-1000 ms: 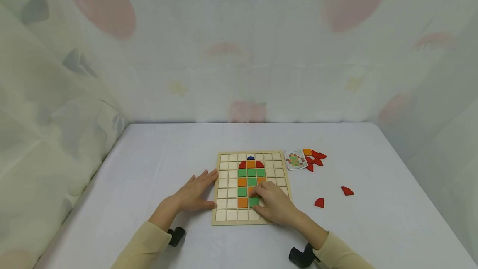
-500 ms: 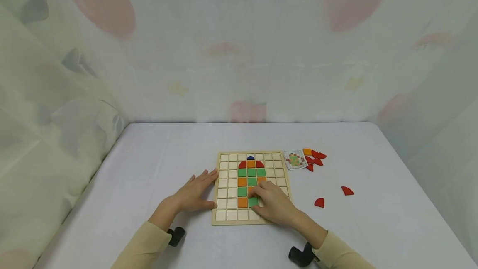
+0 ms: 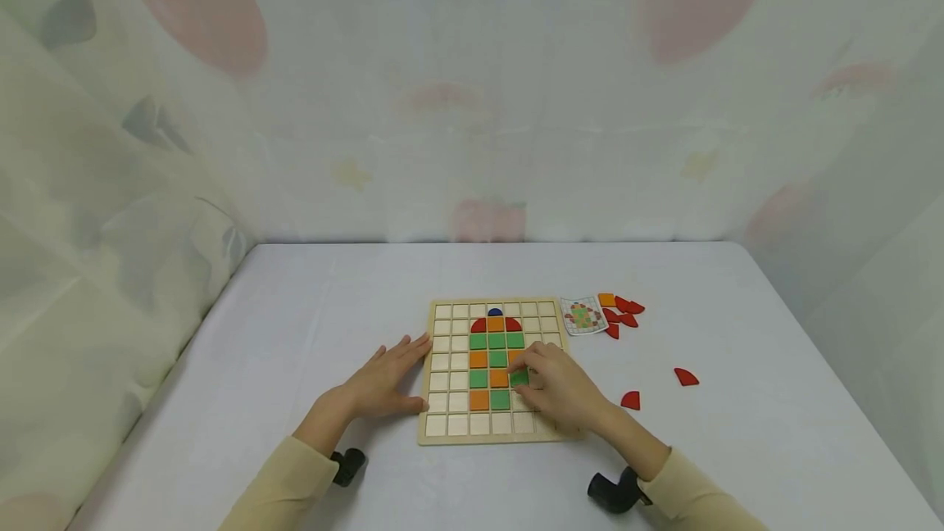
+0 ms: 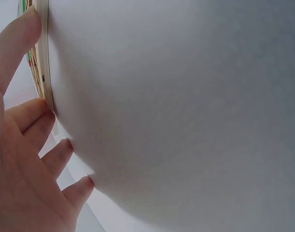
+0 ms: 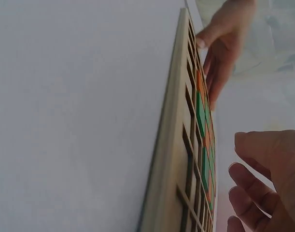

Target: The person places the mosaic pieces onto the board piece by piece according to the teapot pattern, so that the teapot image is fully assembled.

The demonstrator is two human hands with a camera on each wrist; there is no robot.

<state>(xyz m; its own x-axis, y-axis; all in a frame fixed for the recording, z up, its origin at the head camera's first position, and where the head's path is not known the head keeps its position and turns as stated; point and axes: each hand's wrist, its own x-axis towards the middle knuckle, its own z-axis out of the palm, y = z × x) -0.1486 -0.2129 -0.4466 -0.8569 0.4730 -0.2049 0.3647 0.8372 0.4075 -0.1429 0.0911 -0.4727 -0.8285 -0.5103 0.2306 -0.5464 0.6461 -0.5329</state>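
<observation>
A wooden grid board (image 3: 457, 424) lies on the table, with green and orange square tiles, two red quarter-round tiles and a blue rounded tile set in its cells. My left hand (image 3: 383, 382) lies spread at the board's left side, its thumb and a fingertip touching the edge. Over the right part of the board hovers my right hand (image 3: 562, 388), thumb and index finger bent beside a green tile (image 3: 519, 378) that they partly cover. The right wrist view shows these fingers (image 5: 251, 188) loosely bent and apart, with nothing between them.
A printed pattern card (image 3: 583, 316) lies at the board's upper right corner. Beside it are an orange square tile (image 3: 606, 300) and several red quarter-round tiles (image 3: 628, 319). Two more red tiles, one nearer (image 3: 630, 401) and one farther right (image 3: 686, 377), lie separately on the white tablecloth.
My right hand has shifted right and slightly away from me, leaving the green tile in the lower middle lying in its cell. My left hand has stayed in place.
</observation>
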